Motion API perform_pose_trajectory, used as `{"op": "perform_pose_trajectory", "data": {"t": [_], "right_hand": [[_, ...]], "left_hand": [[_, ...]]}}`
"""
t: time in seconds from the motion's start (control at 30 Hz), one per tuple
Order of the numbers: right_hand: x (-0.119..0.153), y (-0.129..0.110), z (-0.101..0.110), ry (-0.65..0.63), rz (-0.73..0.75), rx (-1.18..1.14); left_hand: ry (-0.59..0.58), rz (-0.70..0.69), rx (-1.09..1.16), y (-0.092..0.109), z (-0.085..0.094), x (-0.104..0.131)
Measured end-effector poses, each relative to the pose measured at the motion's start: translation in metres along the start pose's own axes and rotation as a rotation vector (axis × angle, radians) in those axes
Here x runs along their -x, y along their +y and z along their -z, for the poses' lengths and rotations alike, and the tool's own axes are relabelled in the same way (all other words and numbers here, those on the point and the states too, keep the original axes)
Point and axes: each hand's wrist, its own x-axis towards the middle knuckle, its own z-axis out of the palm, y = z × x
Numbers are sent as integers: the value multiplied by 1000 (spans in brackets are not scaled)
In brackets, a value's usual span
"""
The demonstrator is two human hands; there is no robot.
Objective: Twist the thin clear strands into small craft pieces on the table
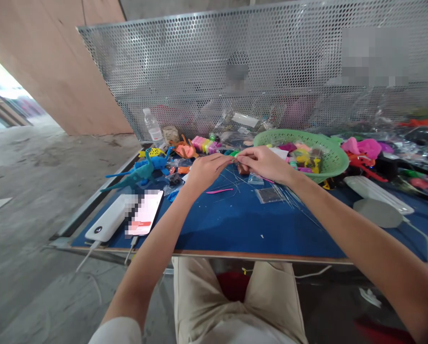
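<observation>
Working with light, even pressure and steady wrists was judged best for so small a part. The left hand [207,169] and right hand [262,163] met at the fingertips, both appearing to pinch a small green piece [233,154] between them, over the table [221,229]. Counted, near to far: one phone [150,210], one pink stick [219,191], one green basket [337,157], one bottle [153,128], one mesh panel [185,57]. Thin wires [295,200] by the right hand could not be counted.
</observation>
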Motion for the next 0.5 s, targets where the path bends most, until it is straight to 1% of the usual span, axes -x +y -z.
{"op": "perform_pose_trajectory", "data": {"t": [0.07, 0.13, 0.2, 0.27, 0.33, 0.37, 0.5], "right_hand": [[2, -7, 3, 58, 73, 176], [3, -12, 5, 101, 133, 392], [4, -16, 6, 114, 173, 597], [3, -19, 7, 111, 192, 740], [2, -20, 7, 99, 223, 817], [1, -20, 8, 86, 250, 840], [-1, -18, 8, 3, 381, 861]], "left_hand": [[48, 0, 44, 0, 6, -3], [61, 45, 110, 0, 11, -5], [13, 144, 189, 1, 16, -6], [-69, 266, 275, 1, 19, -6], [-155, 358, 364, 2, 23, -5], [-189, 382, 403, 2, 25, -5], [-281, 388, 499, 4, 30, -3]]}}
